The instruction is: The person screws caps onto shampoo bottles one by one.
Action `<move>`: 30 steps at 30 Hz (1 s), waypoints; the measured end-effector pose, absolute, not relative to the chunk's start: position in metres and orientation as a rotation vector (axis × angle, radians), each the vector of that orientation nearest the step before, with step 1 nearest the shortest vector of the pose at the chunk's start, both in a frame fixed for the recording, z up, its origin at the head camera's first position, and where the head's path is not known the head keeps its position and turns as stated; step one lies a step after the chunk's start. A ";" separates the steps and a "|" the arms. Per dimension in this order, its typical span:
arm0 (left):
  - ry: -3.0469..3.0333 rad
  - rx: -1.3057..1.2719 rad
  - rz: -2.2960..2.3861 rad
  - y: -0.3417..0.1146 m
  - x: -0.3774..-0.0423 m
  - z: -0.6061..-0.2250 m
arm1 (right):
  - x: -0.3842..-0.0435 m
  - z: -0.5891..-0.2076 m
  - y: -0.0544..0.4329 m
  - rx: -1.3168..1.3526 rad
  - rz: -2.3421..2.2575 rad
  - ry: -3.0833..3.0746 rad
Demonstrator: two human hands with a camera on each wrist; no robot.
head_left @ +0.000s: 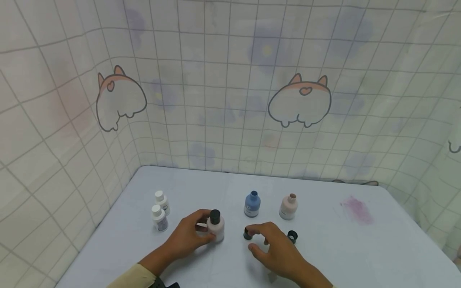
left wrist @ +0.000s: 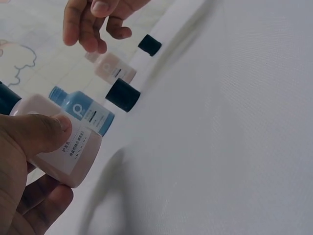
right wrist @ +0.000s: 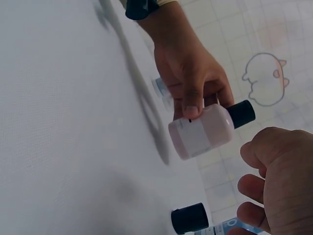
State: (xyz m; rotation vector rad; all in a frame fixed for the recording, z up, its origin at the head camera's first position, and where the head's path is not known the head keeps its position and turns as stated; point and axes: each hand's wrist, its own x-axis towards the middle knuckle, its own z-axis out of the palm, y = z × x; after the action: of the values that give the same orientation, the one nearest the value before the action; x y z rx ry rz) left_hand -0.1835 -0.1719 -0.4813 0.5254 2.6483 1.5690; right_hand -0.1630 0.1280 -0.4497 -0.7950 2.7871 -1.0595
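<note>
My left hand point(head_left: 189, 236) grips a pale pink bottle point(head_left: 216, 230) with a black cap on, thumb on one side and fingers on the other. In the left wrist view the thumb lies over the label of that bottle point(left wrist: 73, 152). My right hand point(head_left: 279, 254) holds nothing, its fingers loosely bent. Close by its fingertips a small black cap point(head_left: 247, 234) stands on the table, and the right wrist view shows a gap between this cap point(right wrist: 190, 219) and the fingers. A second black cap point(head_left: 292, 236) lies beyond the right hand, its hollow side showing.
An uncapped blue bottle point(head_left: 252, 205) and an uncapped pale pink bottle point(head_left: 288, 207) stand behind the hands. Two white bottles point(head_left: 160, 218) with white caps are at the left. A pink stain point(head_left: 357, 210) marks the white table point(head_left: 324, 240) at right. A patterned curtain point(head_left: 230, 100) surrounds it.
</note>
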 end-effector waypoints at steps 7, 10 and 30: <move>2.692 0.467 1.543 -0.173 -0.185 -0.478 | -0.163 -0.451 0.130 -0.778 -1.039 2.803; 2.708 0.431 1.539 -0.175 -0.186 -0.478 | -0.162 -0.451 0.131 -0.771 -1.038 2.810; 2.806 0.244 1.575 -0.179 -0.193 -0.484 | -0.163 -0.457 0.132 -0.769 -1.051 2.816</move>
State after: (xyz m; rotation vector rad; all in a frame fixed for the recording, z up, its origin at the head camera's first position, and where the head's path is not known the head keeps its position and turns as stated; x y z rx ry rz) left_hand -0.1927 -0.1794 -0.4839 0.2435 2.8065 1.5755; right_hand -0.1629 0.1324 -0.4573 -0.7688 2.8157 -1.0513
